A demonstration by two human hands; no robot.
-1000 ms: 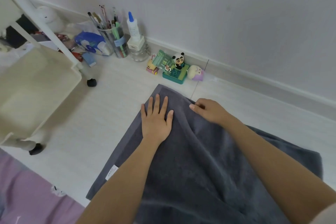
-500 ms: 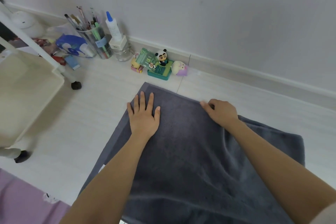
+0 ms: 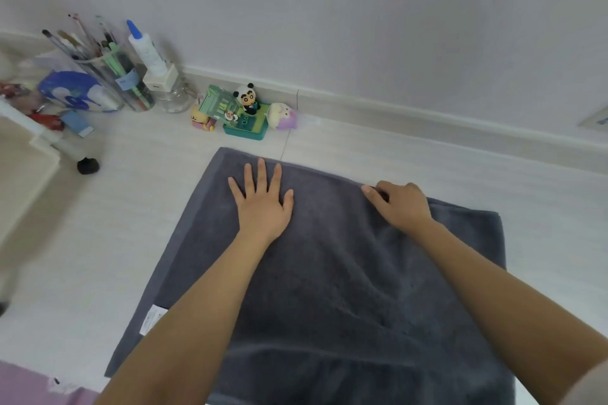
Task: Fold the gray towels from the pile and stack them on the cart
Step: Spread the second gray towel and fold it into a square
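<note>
Towel (image 3: 329, 273) under left fingers (image 3: 260, 174)

Dark gray towel (image 3: 329, 273), white floor (image 3: 98, 240)

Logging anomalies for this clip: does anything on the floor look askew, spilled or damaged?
Nothing spilled or damaged. The gray towel lies slightly uneven: its upper layer stops short at the right, where a lower layer shows, with soft wrinkles. The left hand presses it flat; the right hand grips the far edge.

The towel (image 3: 329, 273) is spread on the floor (image 3: 427, 168); the cart (image 3: 23, 174) is positioned to its left, figurines (image 3: 245, 108) behind it.
</note>
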